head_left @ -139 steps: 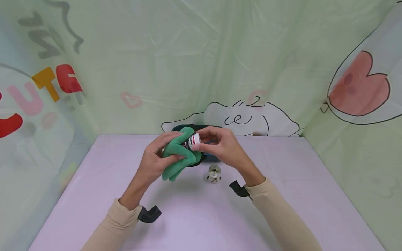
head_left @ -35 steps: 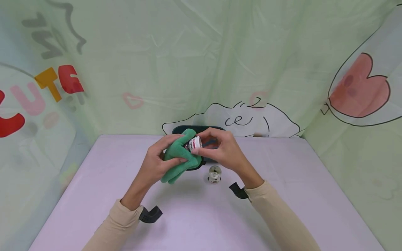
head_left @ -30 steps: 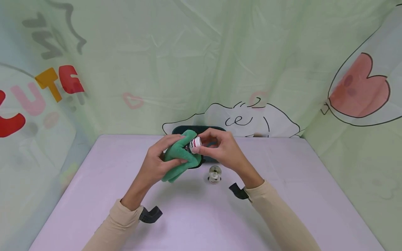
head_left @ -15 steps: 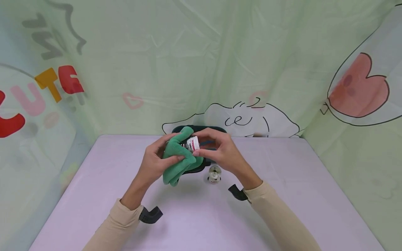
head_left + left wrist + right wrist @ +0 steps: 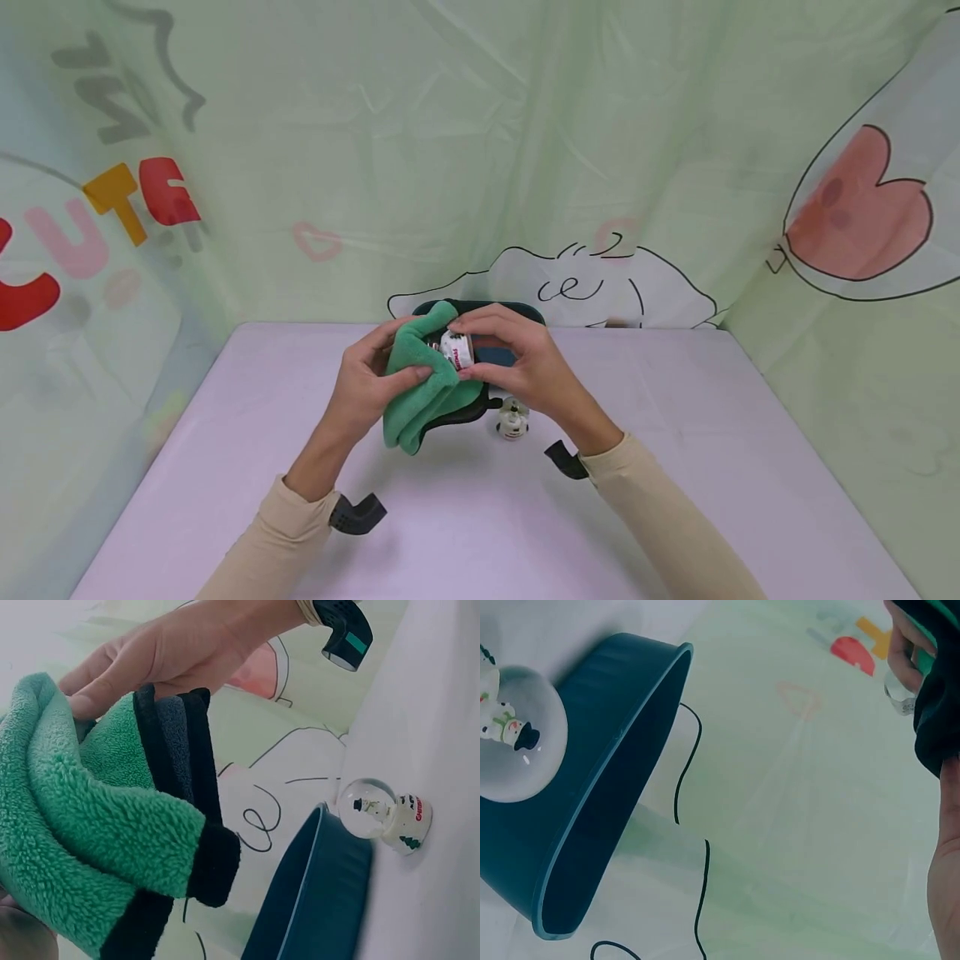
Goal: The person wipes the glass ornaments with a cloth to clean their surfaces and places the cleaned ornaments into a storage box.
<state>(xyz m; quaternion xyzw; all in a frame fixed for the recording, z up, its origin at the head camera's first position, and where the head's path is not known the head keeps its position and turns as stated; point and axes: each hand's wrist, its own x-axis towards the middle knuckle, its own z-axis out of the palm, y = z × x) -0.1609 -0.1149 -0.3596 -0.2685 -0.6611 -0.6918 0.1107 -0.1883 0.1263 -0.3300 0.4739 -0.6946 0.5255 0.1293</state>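
the left hand (image 5: 367,367) grips the green cloth (image 5: 420,396), thumb pressed on its near face and the other fingers mostly hidden behind the folds. the right hand (image 5: 517,346) pinches the white-based object (image 5: 457,350) between thumb and fingertips, above the worktop (image 5: 465,521), its lettered end out of the cloth and the rest tucked inside. judging by the matching base, it is probably a snow globe, and the step looks like wiping it.

to wipe well, the cloth should wrap the hidden part closely while the right fingers turn the base a little at a time, so that each side meets the pile. a light, even squeeze is better than a hard rub: if that part is glass, it could slip in plush. the black-edged flap hanging below is best gathered into the palm so it cannot drag on the standing snow globe (image 5: 513,419), which is upright, just below the right hand in the head view. working low, clear of the rim of the teal bin (image 5: 615,660) behind, would soften any drop.
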